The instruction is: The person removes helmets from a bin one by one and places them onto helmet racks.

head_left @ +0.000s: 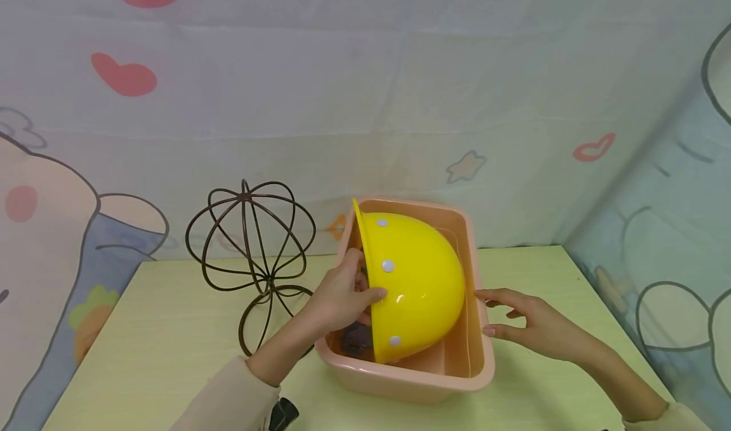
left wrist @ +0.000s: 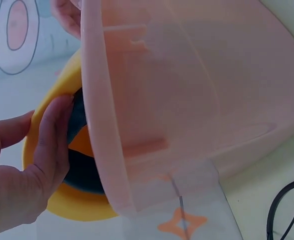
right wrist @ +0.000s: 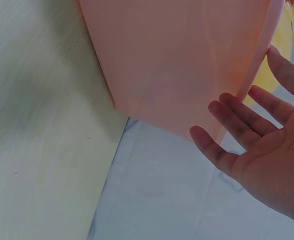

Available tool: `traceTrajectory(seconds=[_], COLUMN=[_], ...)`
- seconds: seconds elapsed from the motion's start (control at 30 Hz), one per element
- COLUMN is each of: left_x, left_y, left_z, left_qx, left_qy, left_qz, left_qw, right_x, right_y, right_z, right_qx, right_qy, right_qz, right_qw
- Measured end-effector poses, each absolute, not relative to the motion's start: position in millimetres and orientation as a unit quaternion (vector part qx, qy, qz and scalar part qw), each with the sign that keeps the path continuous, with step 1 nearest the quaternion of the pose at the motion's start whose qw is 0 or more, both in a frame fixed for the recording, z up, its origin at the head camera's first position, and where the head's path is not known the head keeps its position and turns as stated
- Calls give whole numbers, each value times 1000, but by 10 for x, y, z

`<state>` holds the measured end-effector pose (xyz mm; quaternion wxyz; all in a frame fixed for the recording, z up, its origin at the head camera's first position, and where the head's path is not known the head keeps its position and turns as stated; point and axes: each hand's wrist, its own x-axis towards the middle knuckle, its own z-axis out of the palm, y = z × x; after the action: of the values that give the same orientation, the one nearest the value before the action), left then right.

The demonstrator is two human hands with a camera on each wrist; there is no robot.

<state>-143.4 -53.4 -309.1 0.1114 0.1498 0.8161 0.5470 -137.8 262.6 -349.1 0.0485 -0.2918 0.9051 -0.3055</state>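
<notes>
Inside the pink tub point(head_left: 476, 329), tilted on its side, sits a yellow helmet point(head_left: 419, 285): dome toward the right, brim standing nearly upright at the left, open underside facing the left hand point(head_left: 342, 294). White rivets dot the shell. Its lower edge rests on the tub floor; its upper brim rises above the tub's rim.

Left hand: fingers curled over the brim, thumb on the outer shell and fingertips inside against the dark lining, as the left wrist view shows point(left wrist: 54, 135). This is a pinch on the rim, not a grasp round the dome.

Right hand point(head_left: 533, 326): fingers straight and spread, holding nothing, at the tub's right wall; in the right wrist view the fingertips point(right wrist: 227, 107) lie at or just beside the rim, and actual contact cannot be told.

Handling, as a judgement: the shell looks like stiff moulded plastic, light for its bulk, glossy and therefore likely slippery on the dome. The brim and the inner harness offer the surest hold; the smooth crown offers none for one hand. The tub appears thin-walled, slightly translucent and likely light enough to shift if the helmet drags on it.

Beyond the tub: a dark wire stand point(head_left: 251, 247) stands on the pale green table point(head_left: 165, 336) to the left, apart from the tub. A printed cloth backdrop point(head_left: 400, 88) hangs behind.
</notes>
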Motion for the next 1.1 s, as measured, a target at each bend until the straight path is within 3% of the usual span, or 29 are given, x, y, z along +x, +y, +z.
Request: traceTrajectory(seconds=[1.1], left_x=[-1400], left_y=[-610], left_z=[-3099], left_qx=[88], left_qy=[791], left_qz=[595], left_qw=[111], right_x=[-1395], right_y=[2637], right_z=[-3515], right_qx=[-287], right_qy=[907], right_qz=[-304], right_qw=[53])
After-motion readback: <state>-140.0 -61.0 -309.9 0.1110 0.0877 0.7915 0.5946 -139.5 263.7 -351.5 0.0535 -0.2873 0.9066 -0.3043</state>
